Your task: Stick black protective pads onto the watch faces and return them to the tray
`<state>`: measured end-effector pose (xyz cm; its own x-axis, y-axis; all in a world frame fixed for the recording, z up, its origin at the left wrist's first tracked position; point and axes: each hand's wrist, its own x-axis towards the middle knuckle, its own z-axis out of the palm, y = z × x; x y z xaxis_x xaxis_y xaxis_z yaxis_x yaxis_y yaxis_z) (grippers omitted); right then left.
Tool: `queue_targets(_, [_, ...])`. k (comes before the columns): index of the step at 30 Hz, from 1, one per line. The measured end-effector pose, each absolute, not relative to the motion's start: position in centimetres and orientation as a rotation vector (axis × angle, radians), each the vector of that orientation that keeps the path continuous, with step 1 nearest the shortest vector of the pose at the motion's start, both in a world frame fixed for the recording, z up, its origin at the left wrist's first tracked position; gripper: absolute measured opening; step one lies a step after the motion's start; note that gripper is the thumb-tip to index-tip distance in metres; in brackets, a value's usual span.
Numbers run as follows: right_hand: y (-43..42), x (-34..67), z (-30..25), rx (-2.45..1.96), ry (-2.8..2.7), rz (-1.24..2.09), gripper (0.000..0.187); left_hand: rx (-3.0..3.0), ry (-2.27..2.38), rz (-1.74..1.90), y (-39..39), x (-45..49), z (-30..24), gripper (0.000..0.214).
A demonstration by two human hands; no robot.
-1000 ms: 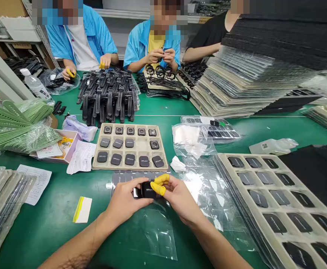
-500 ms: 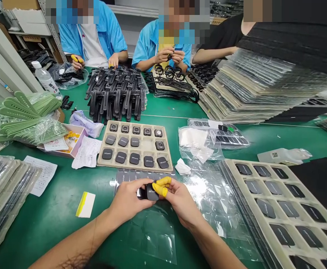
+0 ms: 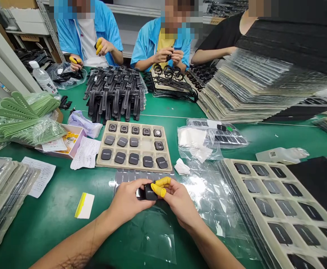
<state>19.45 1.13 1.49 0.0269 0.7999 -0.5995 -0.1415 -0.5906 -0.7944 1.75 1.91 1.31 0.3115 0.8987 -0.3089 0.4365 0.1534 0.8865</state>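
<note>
Our left hand [image 3: 126, 200] and right hand [image 3: 180, 201] pinch the black watch body [image 3: 150, 192] in a closed grip, yellow finger cots [image 3: 157, 189] pressed against it, above a clear plastic bag [image 3: 152, 233].

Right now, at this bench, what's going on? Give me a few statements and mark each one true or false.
1. The left hand and right hand both hold a black watch body. True.
2. The yellow finger cots are on the left hand. False: they are on the right hand.
3. The beige tray beyond the hands holds black watch units in rows. True.
4. The water bottle stands beside the right hand. False: it stands at the far left of the bench, beyond the green straps.
5. A pile of black watch straps lies beyond the beige tray. True.
</note>
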Motion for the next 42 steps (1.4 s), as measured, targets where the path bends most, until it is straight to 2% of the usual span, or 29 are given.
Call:
queue_targets(20, [0.9, 19.5, 1.4, -1.616, -0.865, 1.618, 0.046, 1.469, 1.293, 0.531, 1.9, 1.8, 1.6, 0.048])
queue_targets(22, [0.7, 20.0, 1.4, -1.729, -1.066, 1.433, 0.044, 1.46, 1.308, 0.532, 2.0, 1.8, 1.6, 0.048])
queue_targets(25, [0.6, 20.9, 1.6, -1.915, -1.312, 0.893, 0.042, 1.417, 1.327, 0.539, 2.1, 1.7, 1.6, 0.048])
queue_targets(27, [0.7, 21.4, 1.8, -1.904, -1.31, 0.795, 0.044, 1.397, 1.319, 0.541, 2.2, 1.7, 1.7, 0.048])
queue_targets(33, [1.4, 22.2, 1.8, -1.852, -1.398, 1.047, 0.045, 1.385, 1.319, 0.527, 2.3, 1.6, 1.5, 0.049])
queue_targets(37, [1.7, 22.8, 1.2, -1.808, -1.318, 1.378, 0.044, 1.401, 1.283, 0.547, 2.3, 1.6, 1.4, 0.048])
queue_targets(42, [1.8, 22.9, 1.0, -1.747, -1.184, 1.477, 0.041, 1.43, 1.272, 0.544, 2.3, 1.6, 1.5, 0.047])
